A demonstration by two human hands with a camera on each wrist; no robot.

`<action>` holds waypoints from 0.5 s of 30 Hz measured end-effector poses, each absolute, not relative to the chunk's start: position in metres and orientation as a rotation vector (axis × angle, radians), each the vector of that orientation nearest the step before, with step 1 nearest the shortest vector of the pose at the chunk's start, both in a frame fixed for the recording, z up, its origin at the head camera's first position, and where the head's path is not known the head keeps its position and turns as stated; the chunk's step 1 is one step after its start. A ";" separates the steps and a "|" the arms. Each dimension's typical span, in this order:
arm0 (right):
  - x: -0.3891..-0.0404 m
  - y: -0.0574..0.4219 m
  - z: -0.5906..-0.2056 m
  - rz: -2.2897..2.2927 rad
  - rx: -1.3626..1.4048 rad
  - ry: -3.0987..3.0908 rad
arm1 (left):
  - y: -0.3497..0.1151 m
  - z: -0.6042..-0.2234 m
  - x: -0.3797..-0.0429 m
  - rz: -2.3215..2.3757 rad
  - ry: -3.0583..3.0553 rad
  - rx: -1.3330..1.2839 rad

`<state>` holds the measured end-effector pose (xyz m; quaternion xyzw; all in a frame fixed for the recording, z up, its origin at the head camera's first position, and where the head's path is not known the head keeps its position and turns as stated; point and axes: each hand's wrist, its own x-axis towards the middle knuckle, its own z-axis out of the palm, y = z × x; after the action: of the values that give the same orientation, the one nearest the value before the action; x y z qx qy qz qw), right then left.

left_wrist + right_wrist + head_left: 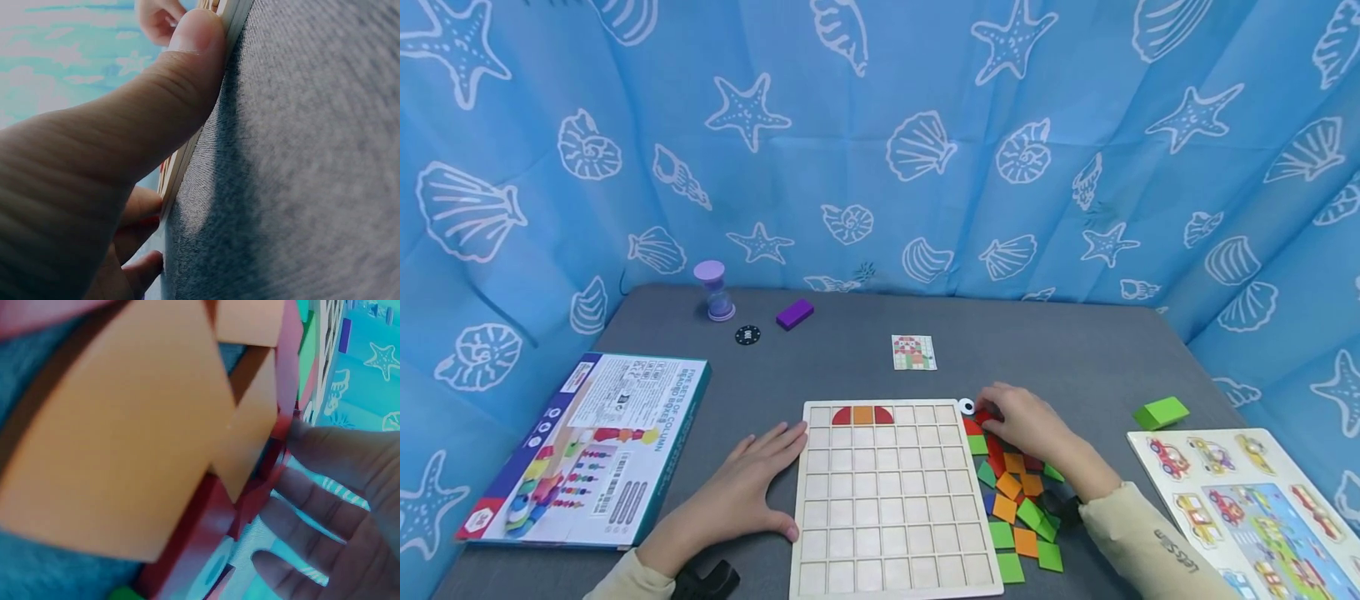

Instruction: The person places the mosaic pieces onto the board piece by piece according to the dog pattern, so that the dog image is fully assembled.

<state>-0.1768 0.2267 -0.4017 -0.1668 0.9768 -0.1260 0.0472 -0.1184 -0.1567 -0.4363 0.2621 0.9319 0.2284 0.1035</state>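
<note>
A wooden grid board [880, 500] lies flat, its top row holding two red quarter-round pieces [842, 416] with an orange square [862, 415] between them. My left hand [741, 487] rests along the board's left edge, fingers spread; its thumb [197, 37] presses the side in the left wrist view. Off the upper right corner, my right hand [1026, 425] pinches a red tile [983, 415] between thumb and fingertips at the top of a loose pile. Orange squares [1004, 507] and green tiles [1011, 568] lie in that pile. Beside the fingers is a white round piece with a black centre [966, 406].
A small pattern card [913, 352] lies beyond the board. At left are a toy box [595, 450], a sand timer [715, 292], a black disc [747, 335] and a purple block [794, 314]. A vehicle puzzle [1247, 500] and green block [1161, 413] lie right.
</note>
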 end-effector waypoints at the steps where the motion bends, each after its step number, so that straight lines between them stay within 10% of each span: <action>1: -0.177 0.227 -0.402 -0.374 -0.488 2.987 | -0.157 -0.436 -0.118 0.677 2.750 0.774; 15: -0.183 0.222 -0.392 -0.373 -0.182 2.937 | -0.156 -0.435 -0.118 0.670 2.743 0.758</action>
<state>-0.1830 0.2224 -0.3917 -0.0612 0.9864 -0.1251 0.0874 -0.1184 -0.1560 -0.4352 0.2576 0.9326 0.2278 0.1090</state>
